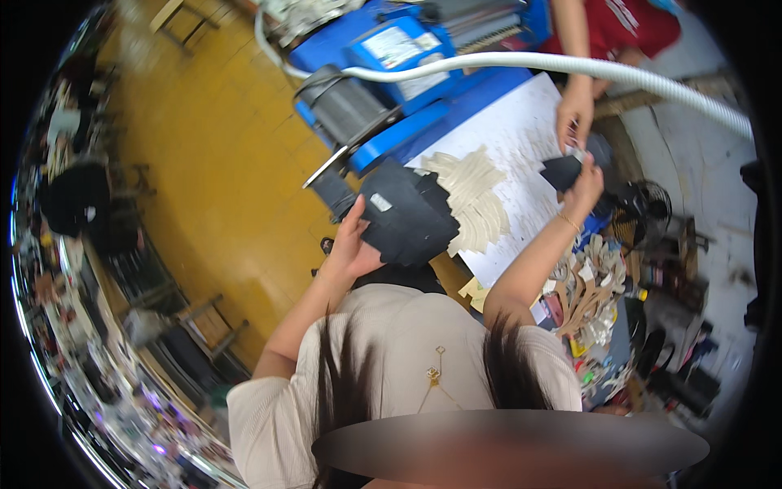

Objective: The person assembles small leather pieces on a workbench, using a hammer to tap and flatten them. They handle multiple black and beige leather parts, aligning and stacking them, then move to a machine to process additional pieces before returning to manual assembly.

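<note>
My left hand (355, 246) grips a stack of black cut sheet pieces (414, 216) by its left edge, thumb on top. A small pale label lies on the stack. Out to the right, my right hand (585, 187) is closed on a small black sheet piece (560, 173). A co-worker's hand (574, 112) comes from above and meets my right hand at that piece; whether it also grips it I cannot tell. Between my hands, fanned cream cut pieces (468, 191) lie on a white board (521, 122), partly behind the black stack.
A blue machine (407, 53) with a black motor (346, 106) stands beyond the board. A white corrugated hose (529, 61) crosses above it. Loose tan scraps (588, 293) are heaped at my right. A black fan (643, 204) sits farther right. Yellow floor (212, 187) stretches to the left.
</note>
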`<state>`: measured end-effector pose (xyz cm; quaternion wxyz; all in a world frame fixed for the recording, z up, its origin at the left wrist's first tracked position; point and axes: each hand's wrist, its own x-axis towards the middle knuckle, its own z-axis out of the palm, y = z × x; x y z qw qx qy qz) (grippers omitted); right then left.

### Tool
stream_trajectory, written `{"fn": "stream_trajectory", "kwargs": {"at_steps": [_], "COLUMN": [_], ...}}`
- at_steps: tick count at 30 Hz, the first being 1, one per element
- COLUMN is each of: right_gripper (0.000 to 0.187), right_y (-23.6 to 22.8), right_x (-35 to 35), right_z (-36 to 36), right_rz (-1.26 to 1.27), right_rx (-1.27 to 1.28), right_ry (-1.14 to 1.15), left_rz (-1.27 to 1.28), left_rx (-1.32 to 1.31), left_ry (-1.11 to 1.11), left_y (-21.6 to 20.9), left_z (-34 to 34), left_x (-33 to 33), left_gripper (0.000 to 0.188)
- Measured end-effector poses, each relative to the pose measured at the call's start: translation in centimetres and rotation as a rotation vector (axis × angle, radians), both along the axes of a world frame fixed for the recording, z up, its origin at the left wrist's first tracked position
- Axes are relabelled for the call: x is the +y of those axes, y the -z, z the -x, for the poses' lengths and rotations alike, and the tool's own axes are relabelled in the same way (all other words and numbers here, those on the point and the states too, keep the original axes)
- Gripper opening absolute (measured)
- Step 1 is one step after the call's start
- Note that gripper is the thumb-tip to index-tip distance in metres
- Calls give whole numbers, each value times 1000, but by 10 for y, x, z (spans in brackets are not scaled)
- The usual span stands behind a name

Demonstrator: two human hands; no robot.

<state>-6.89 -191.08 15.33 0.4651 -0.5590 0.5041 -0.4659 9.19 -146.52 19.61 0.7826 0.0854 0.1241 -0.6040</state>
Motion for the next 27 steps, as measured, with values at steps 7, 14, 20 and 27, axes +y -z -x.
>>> {"fn": "stream_trajectory", "kwargs": {"at_steps": [7,14,20,27], "right_gripper": [21,33,37,37], "right_y": [-116,-158,-128,-100], "right_x": [140,395,668,936], "right_z": [1,-121,-218,-239], "right_rz": [202,-106,-737,-431], "right_rx": [-393,-599,-329,-66], "right_ry": [-199,-826,-1414,-1985], "left_rz": [117,99,-122,-33], "left_rx": [-113,-205,-250,-136], "left_ry": [-128,-391,-862,-1387], "left_y": [-11,-12,-18,-13], "left_z": [-20,-21,-6,30], "left_x": [96,281,448,608], "left_gripper": [80,84,82,88]}}
